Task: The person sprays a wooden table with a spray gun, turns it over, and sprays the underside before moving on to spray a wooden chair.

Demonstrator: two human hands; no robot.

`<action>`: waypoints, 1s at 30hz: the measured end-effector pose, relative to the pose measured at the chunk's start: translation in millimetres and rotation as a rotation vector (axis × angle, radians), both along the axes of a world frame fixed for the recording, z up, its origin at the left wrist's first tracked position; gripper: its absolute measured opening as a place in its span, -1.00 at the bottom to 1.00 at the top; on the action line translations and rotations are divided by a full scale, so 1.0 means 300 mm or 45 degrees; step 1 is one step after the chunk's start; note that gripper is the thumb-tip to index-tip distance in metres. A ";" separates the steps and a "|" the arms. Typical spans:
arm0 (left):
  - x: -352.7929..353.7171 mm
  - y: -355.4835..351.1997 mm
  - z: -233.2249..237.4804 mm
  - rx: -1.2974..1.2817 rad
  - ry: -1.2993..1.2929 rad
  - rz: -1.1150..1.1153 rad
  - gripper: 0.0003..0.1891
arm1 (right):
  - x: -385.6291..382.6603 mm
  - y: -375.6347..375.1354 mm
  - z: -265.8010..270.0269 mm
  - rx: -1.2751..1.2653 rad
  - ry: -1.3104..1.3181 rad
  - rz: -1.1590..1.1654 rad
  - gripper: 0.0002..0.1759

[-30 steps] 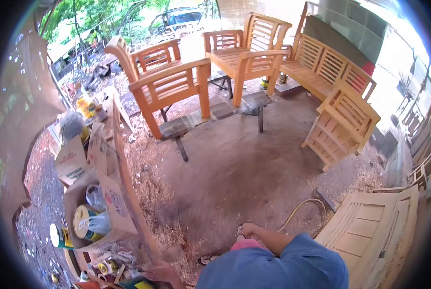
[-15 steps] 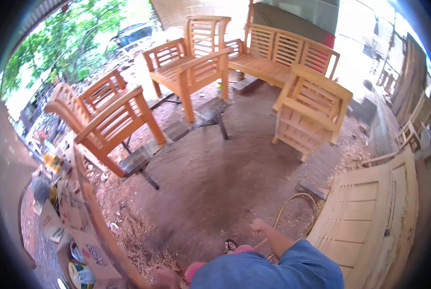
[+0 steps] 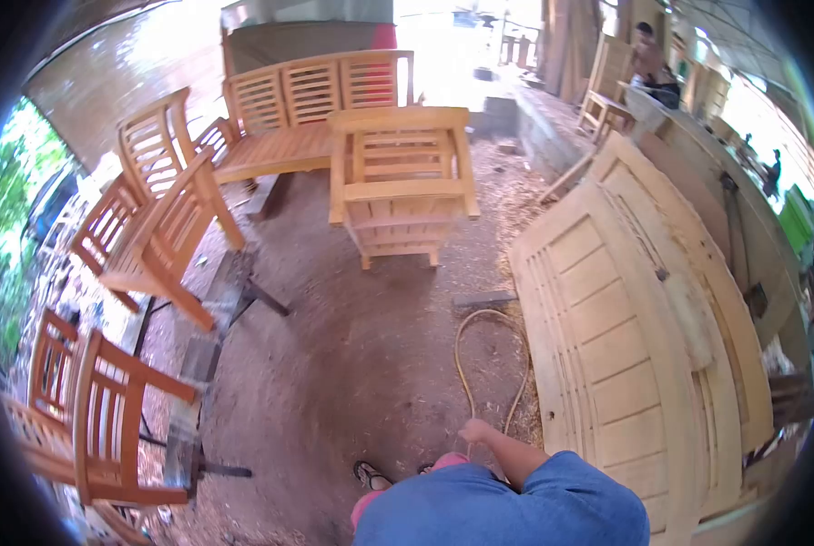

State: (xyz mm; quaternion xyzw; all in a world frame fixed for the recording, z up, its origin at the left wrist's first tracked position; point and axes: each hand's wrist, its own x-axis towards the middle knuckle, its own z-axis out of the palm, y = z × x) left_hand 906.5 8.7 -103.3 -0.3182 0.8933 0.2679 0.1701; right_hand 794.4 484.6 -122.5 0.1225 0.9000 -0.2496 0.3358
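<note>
My right hand (image 3: pixel 473 431) hangs low in front of me with its fingers curled closed. A thin yellow hose (image 3: pixel 459 350) loops over the dirt floor and overlaps the hand in this view; I cannot tell whether the fingers hold anything. My left hand is out of sight. Closest to my right side, a pale wooden door panel (image 3: pixel 598 364) leans in a stack. Ahead stands an unfinished wooden armchair (image 3: pixel 402 191), its slatted underside towards me.
A slatted wooden bench (image 3: pixel 279 150) stands at the back. On the left, one armchair (image 3: pixel 166 232) and another chair (image 3: pixel 106 414) rest on low supports (image 3: pixel 205 359). A person (image 3: pixel 646 59) is at the far right. Wood shavings (image 3: pixel 503 196) lie on the floor.
My view has swung to the right, bringing the door panels and the far person into view. My left hand has left the frame. My right hand stays low and closed.
</note>
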 end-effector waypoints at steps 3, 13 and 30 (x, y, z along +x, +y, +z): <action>-0.148 -0.136 -0.049 0.069 -0.127 -0.138 -0.65 | 0.049 -0.037 0.009 0.021 -0.035 -0.192 -0.49; -0.771 -0.513 -0.187 0.006 -0.106 -0.620 -0.58 | 0.012 -0.301 0.044 -0.164 -0.015 -0.344 -0.61; -0.736 0.036 0.152 0.190 -0.397 -0.762 -0.54 | 0.016 -0.033 -0.018 -0.240 -0.237 -0.606 -0.70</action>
